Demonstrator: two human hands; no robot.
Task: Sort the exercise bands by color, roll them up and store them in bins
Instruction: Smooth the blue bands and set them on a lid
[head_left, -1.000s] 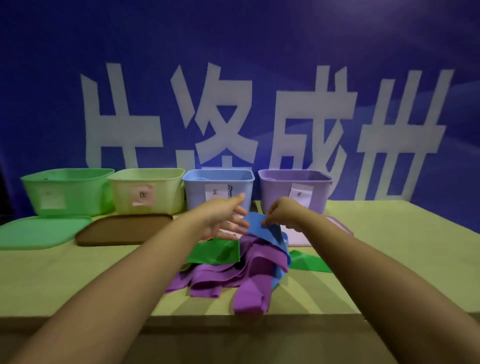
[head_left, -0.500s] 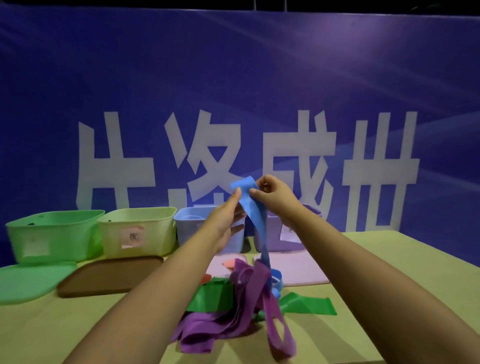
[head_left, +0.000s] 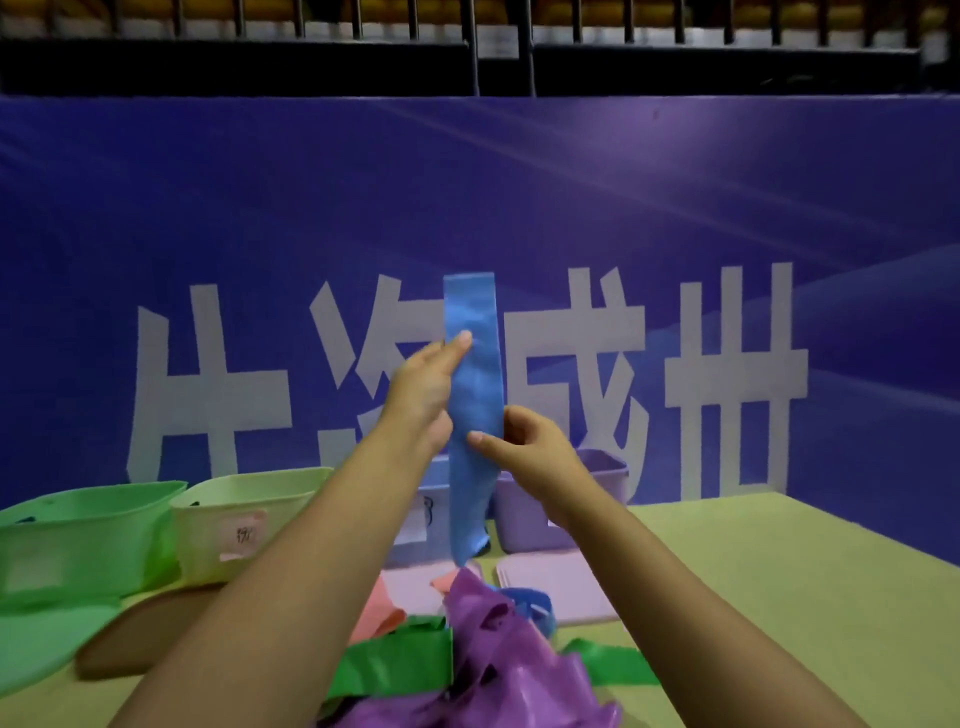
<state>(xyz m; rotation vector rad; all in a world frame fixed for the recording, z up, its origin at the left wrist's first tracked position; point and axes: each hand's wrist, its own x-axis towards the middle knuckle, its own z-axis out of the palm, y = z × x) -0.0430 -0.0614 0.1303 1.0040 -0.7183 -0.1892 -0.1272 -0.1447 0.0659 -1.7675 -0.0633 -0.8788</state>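
Note:
A blue exercise band (head_left: 475, 395) hangs upright in the air above the table, its lower end trailing into the pile. My left hand (head_left: 423, 389) pinches it high up, and my right hand (head_left: 524, 449) grips it lower down. Below lies a tangled pile: purple bands (head_left: 498, 654), green bands (head_left: 400, 665), a pink band (head_left: 382, 613) and another blue band (head_left: 535, 605). Along the back stand a green bin (head_left: 78, 535), a pale yellow bin (head_left: 244, 519), a blue bin (head_left: 434, 512) partly hidden by my arm, and a purple bin (head_left: 602, 493).
Bin lids lie flat on the table: a green lid (head_left: 41, 639), a brown lid (head_left: 140, 634) and a pale pink lid (head_left: 561, 587). A blue banner with large white characters (head_left: 727, 364) backs the yellow-green table (head_left: 805, 597). A dark railing runs above.
Both hands lifted the blue band out of the pile and raised it high. My left hand slid up along it while the right moved lower. The camera tilted upward.

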